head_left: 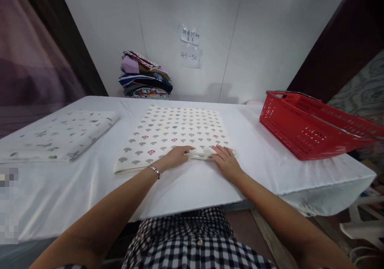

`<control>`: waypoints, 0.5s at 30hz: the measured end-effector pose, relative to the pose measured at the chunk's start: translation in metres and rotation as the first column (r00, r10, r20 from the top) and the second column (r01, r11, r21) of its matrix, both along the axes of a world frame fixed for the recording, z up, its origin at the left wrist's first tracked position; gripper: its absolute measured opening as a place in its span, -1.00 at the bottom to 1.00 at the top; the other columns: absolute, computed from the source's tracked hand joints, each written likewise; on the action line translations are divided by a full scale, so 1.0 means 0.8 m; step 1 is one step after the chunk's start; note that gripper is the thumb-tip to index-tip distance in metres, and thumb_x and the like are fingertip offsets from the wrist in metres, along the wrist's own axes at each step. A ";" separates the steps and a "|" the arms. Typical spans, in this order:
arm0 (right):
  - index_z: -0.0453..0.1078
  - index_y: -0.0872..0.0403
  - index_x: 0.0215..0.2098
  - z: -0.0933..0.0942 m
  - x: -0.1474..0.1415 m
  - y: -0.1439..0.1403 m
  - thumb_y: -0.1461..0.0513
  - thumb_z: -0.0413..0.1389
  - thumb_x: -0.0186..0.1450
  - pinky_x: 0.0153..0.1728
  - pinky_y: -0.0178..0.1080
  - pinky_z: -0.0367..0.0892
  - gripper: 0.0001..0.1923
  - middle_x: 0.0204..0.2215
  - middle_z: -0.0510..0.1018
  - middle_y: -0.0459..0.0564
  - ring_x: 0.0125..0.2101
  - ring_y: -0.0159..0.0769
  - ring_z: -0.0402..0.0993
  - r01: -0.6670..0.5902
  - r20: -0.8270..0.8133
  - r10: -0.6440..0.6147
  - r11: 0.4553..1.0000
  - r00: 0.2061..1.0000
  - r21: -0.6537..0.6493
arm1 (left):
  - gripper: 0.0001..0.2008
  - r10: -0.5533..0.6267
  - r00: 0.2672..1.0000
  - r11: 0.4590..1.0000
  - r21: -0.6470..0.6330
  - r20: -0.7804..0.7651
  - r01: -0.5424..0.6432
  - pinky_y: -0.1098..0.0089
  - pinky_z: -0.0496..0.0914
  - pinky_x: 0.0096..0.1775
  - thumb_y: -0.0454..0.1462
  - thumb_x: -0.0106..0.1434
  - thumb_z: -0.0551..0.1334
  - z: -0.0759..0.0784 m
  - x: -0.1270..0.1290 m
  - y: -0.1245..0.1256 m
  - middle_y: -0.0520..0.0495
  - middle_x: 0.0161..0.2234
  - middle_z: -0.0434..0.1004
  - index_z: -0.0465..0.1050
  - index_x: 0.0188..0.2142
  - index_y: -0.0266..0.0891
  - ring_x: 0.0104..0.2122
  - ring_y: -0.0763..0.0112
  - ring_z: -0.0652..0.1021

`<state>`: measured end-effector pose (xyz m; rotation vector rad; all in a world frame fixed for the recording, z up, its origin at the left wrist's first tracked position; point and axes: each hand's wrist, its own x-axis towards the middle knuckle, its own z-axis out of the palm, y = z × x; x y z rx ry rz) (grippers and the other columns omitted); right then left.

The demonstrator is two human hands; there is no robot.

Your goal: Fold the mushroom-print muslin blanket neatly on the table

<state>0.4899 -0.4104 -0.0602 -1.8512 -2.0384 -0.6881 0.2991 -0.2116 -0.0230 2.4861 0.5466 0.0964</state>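
Note:
A cream cloth (183, 127) printed with grey mushrooms and a few coloured ones lies folded in layers in front of me. My left hand (178, 156) pinches its near edge around the middle, fingertips on top; a bracelet circles that wrist. Close to the near right corner, my right hand (226, 163) has its fingers over the same edge, with the thumb mostly hidden. Between the two hands the stacked layers of the edge show. Off to the left rests another folded white cloth (66, 135) with a sparse leaf-like print, touched by neither hand.
The table wears a white satin cover (192, 195). A red plastic basket (288, 127) with metal handles stands on its right side. At the back, a pile of folded fabrics (145, 79) sits near the wall, where paper notes (191, 56) are stuck.

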 end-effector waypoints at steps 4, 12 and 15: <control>0.40 0.11 -0.26 -0.002 -0.007 0.010 0.35 -0.04 0.33 0.11 0.04 0.08 -0.83 0.16 0.28 0.11 0.21 -0.09 0.05 0.001 0.014 -0.001 1.000 1.000 -0.022 | -0.50 -0.016 0.999 1.000 -0.004 0.032 0.016 0.35 0.31 0.00 -0.38 0.08 0.08 -0.004 0.001 0.001 0.00 0.01 0.47 0.40 0.04 -0.15 -0.04 0.28 0.47; 0.39 0.13 -0.36 -0.005 -0.019 0.038 0.37 -0.04 0.32 0.11 0.08 0.10 -0.82 0.16 0.29 0.11 0.20 -0.08 0.07 -0.014 0.022 0.015 0.999 1.000 -0.035 | -0.68 -0.062 0.993 0.994 0.101 0.103 0.051 0.37 0.34 -0.14 -0.36 0.13 0.11 -0.005 0.000 -0.012 0.02 -0.16 0.53 0.47 -0.13 -0.15 -0.19 0.34 0.49; 0.40 0.13 -0.33 -0.006 -0.020 0.033 0.40 -0.04 0.31 0.11 0.09 0.09 -0.81 0.17 0.26 0.12 0.22 -0.09 0.02 -0.052 -0.004 0.052 0.997 0.999 -0.051 | -0.80 -0.102 0.984 0.975 0.210 0.144 0.070 0.38 0.33 -0.22 -0.24 0.21 0.15 -0.009 0.002 -0.023 -0.01 -0.25 0.51 0.48 -0.19 -0.18 -0.24 0.34 0.48</control>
